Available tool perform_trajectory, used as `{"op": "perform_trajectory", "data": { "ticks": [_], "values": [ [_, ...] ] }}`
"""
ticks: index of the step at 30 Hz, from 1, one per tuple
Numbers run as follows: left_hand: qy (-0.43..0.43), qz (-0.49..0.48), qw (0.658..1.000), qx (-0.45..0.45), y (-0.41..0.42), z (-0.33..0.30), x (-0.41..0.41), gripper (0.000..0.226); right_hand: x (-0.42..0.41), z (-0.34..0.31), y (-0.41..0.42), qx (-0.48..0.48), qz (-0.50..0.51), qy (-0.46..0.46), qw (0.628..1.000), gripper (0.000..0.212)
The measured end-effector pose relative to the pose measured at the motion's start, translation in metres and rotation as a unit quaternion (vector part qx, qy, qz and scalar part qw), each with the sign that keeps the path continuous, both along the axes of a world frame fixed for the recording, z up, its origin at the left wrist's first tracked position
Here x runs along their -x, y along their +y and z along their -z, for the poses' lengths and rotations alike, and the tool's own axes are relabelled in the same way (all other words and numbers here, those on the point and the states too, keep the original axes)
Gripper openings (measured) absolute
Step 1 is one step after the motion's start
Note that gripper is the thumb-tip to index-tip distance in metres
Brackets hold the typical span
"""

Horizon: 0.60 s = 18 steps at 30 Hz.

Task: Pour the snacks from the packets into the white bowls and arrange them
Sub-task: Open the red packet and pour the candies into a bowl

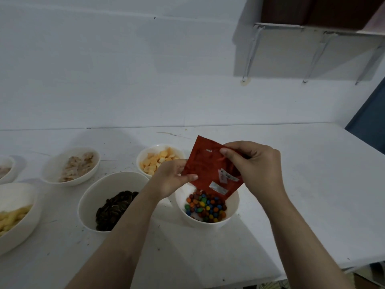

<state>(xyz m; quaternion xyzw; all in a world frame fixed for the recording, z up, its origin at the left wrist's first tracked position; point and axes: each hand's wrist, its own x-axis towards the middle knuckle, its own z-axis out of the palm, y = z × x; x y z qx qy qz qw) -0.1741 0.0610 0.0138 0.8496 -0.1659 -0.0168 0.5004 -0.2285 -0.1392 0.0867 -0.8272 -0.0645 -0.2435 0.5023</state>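
Observation:
A red foil packet hangs mouth-down over a white bowl that holds colourful coated candies. My left hand pinches the packet's left edge with thumb and fingers. My right hand grips its upper right corner from above. The packet's lower edge reaches just inside the bowl's rim. Whether any candies are left inside the packet is hidden.
Other white bowls stand to the left on the white table: dark seeds, orange cubes, pale pieces, yellow puffs, and one cut off by the frame. A shelf hangs at upper right.

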Motion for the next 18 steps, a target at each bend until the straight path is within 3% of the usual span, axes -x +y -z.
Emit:
{"op": "perform_trajectory", "data": {
  "ticks": [4,10,14,18],
  "values": [
    [-0.017,0.024,0.999,-0.024,-0.002,-0.011,0.001,0.025,0.001,-0.006,-0.007,-0.01,-0.003,0.005,1.0,0.008],
    [-0.008,0.014,0.972,0.234,-0.026,-0.037,0.013,0.029,0.002,-0.007,-0.008,-0.056,-0.049,0.017,0.997,0.007],
    [-0.003,-0.029,0.965,0.259,-0.031,-0.031,0.017,0.015,-0.001,0.007,-0.007,-0.202,-0.069,0.085,0.973,0.005],
    [0.027,-0.055,0.952,0.299,-0.033,-0.023,0.017,0.015,-0.001,0.026,-0.005,-0.245,-0.074,0.113,0.96,0.008]
  ]
}}
